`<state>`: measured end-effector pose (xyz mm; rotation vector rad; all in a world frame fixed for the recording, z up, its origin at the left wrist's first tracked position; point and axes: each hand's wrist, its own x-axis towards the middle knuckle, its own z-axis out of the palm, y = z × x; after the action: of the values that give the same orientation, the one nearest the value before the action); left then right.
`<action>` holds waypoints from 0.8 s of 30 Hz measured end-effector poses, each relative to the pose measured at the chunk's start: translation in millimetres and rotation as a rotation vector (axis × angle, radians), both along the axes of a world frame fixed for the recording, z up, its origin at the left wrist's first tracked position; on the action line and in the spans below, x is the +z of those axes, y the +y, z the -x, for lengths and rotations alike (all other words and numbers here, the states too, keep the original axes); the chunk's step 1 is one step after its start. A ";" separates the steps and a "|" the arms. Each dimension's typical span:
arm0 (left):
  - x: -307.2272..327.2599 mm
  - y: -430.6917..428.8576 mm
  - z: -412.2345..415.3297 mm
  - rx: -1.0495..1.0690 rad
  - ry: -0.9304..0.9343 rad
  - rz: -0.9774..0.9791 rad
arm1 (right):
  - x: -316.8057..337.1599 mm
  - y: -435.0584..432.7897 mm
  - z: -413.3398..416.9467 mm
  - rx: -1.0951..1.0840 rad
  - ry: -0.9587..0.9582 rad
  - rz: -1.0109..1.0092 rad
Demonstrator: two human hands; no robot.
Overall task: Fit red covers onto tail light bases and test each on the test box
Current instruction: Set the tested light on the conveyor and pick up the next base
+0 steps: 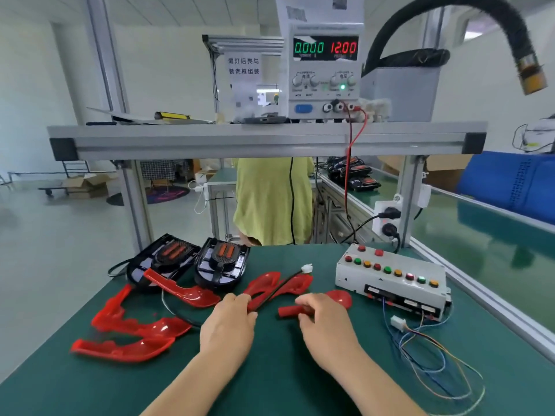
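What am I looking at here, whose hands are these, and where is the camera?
There is no machine: a person works with bare hands, and the single picture comes from a camera worn on their head, looking down. The left hand holds a red cover crossed by a black cable. The right hand grips a second red cover. On the green table lie more loose red covers, two black tail light bases and a test box with coloured buttons. A power supply stands on the shelf above.
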<state>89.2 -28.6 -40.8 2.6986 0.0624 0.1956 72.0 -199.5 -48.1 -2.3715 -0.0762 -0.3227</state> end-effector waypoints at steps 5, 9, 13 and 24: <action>7.3 4.8 3.1 -0.022 -0.074 -0.003 | -7.2 -13.6 -7.5 0.038 -0.019 0.246; 23.7 15.8 7.9 -0.038 -0.163 -0.086 | -10.0 -14.4 -9.1 0.067 0.057 0.400; 40.0 41.9 10.1 -0.051 -0.224 -0.026 | -12.6 -15.1 -7.1 0.072 0.065 0.375; 55.8 159.6 -6.8 0.096 -0.112 0.087 | -11.0 -14.2 -2.8 0.103 0.046 0.335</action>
<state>96.0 131.0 15.0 2.5946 0.1629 0.3645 74.8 -213.8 -59.1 -2.6931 -0.2475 -0.2192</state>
